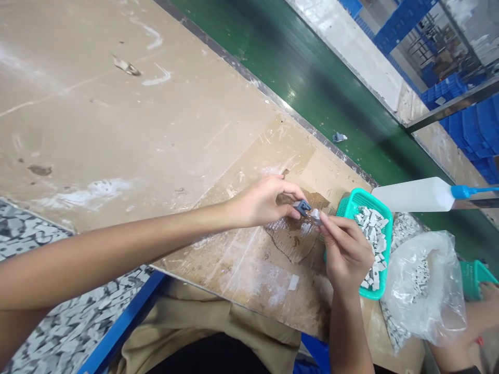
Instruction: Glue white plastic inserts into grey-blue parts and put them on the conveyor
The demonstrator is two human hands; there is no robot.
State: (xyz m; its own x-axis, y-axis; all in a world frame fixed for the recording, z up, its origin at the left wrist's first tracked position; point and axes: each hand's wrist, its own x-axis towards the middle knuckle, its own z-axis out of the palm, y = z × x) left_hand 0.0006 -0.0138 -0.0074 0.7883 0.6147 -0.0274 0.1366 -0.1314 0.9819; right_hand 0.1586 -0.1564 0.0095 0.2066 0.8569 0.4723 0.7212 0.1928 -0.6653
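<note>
My left hand [268, 202] is closed in a pinch on a small dark grey plastic part [301, 207] with a notch in it. Facing it, my right hand [345, 246] pinches a small white plastic piece [315, 215] between thumb and fingers. The two pieces are very close; I cannot tell whether they touch. Beneath them lies a torn, stained piece of cardboard [298, 249] on the worktable [234, 280]. Just right of my right hand stands a teal basket [385, 275] holding many white pieces [372, 223].
A white bottle with a blue nozzle [417, 195] lies beyond the basket. Beside it is a clear plastic bag [440, 270] of small parts. One grey-white part [339, 137] rests on the green conveyor belt [273, 67]. Another person's arm [460, 327] reaches in at right. A blue-edged bin of parts [97, 311] is at lower left.
</note>
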